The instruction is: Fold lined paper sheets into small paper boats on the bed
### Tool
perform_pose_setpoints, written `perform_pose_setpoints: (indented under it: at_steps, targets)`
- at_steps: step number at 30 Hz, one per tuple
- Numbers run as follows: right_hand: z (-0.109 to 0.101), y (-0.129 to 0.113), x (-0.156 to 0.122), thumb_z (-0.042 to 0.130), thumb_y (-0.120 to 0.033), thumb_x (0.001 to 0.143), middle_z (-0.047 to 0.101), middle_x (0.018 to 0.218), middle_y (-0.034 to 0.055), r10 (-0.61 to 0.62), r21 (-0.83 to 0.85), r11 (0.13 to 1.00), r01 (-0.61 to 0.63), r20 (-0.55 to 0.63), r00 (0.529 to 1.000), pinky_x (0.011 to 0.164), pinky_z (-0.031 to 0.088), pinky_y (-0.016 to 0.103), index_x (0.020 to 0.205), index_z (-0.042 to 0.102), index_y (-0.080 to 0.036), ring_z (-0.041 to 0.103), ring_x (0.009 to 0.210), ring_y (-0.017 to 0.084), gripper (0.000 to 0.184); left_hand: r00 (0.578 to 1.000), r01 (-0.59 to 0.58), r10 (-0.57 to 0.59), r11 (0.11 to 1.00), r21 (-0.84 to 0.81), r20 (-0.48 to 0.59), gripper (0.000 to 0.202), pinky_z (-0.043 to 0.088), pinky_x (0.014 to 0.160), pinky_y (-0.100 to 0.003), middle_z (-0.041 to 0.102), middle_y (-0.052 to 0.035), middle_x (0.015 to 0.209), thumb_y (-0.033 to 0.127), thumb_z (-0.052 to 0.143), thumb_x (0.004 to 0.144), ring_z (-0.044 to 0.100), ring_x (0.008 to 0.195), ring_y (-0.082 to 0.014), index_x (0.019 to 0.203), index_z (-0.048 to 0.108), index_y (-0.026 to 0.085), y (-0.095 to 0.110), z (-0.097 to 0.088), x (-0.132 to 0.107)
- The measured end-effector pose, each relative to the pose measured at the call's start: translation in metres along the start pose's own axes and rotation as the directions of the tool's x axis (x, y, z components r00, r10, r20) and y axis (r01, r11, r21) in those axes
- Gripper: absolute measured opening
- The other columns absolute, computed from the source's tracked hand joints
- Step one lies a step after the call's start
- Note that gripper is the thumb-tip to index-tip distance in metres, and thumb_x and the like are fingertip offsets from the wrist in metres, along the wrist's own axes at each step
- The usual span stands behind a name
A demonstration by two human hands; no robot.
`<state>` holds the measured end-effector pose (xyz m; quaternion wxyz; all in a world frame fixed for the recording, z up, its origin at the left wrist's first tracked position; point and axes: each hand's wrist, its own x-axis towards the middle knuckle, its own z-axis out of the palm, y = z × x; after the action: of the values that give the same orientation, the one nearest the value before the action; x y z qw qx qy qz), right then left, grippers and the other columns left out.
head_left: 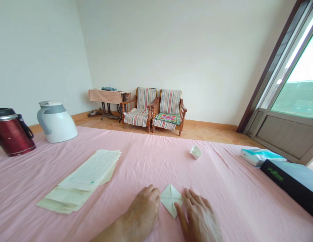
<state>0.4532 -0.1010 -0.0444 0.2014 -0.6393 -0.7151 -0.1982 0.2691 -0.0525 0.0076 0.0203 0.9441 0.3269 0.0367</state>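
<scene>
A small square of folded paper (170, 198), pale green-white with crossing creases, lies on the pink cloth with one corner pointing away from me. My left hand (146, 206) is closed at its left corner, fingers curled down and the fingertips hidden. On the other side, my right hand (199, 215) lies flat with fingers stretched out and thumb resting at the paper's right edge. Farther off to the right sits a small folded paper boat (196, 152). To the left is a stack of lined paper sheets (83, 183), loosely overlapped.
On the left stand a red flask (13, 132) and a white jug (57, 122). A black box (289, 185) and a blue-white packet (259, 156) lie at the right edge. Past the pink cloth (146, 154) are two wooden chairs (156, 111) and a covered side table (106, 96).
</scene>
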Motion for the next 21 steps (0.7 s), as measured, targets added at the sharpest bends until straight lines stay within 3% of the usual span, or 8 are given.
perform_pose_setpoints:
  at_steps: [4,9,15,18,21]
  targets:
    - [-0.008,0.008,0.008,0.040,-0.031,0.091,0.069,0.109,0.0098,0.157,0.232,0.955,-0.185,0.134,0.978,0.074,0.046,0.042,0.098,0.067,-0.021,0.063,0.098,0.029,0.029,0.995,0.006,-0.013,0.997,-0.080,-0.094,0.021,0.046,0.084,-0.033,0.063,-0.0078,0.090,0.000,0.050,0.078,0.055,0.088,-0.0214,0.087,0.065,0.012,-0.002,0.004,-0.003]
    - [0.000,0.007,0.011,0.055,-0.036,0.081,0.069,0.103,0.0062,0.274,0.456,0.834,-0.312,0.148,0.950,0.078,0.043,0.040,0.087,0.067,-0.026,0.061,0.096,0.028,0.017,0.987,0.000,-0.021,0.992,-0.126,-0.160,0.024,0.046,0.085,-0.035,0.062,-0.0075,0.090,-0.001,0.049,0.077,0.054,0.089,-0.0216,0.088,0.065,0.013,-0.003,0.008,-0.005]
    - [0.014,-0.011,0.013,0.052,-0.035,0.083,0.064,0.065,0.0010,0.366,0.728,0.584,-0.359,0.159,0.917,0.058,0.042,0.025,0.072,0.059,-0.020,0.059,0.063,0.017,0.020,0.979,-0.008,-0.024,0.988,-0.152,-0.204,0.023,0.046,0.083,-0.037,0.061,-0.0075,0.089,-0.001,0.047,0.078,0.053,0.086,-0.0221,0.085,0.064,0.013,-0.005,0.013,-0.005]
    - [0.017,-0.014,0.017,0.049,-0.034,0.085,0.055,0.054,-0.0029,0.377,0.736,0.564,-0.374,0.173,0.910,0.046,0.036,0.021,0.063,0.050,-0.021,0.053,0.050,0.013,0.026,0.971,-0.034,-0.011,0.982,-0.184,-0.240,0.023,0.046,0.082,-0.037,0.060,-0.0065,0.089,0.000,0.046,0.081,0.053,0.086,-0.0219,0.086,0.063,0.014,-0.005,0.015,-0.005]
    - [0.011,-0.008,0.023,0.047,-0.034,0.087,0.056,0.056,-0.0019,0.396,0.719,0.596,-0.358,0.124,0.910,0.050,0.037,0.023,0.064,0.050,-0.021,0.053,0.052,0.015,0.027,0.952,-0.015,-0.077,0.955,-0.296,-0.297,0.024,0.046,0.082,-0.036,0.059,-0.0043,0.089,0.000,0.046,0.079,0.053,0.088,-0.0214,0.089,0.060,0.017,-0.004,0.016,-0.004]
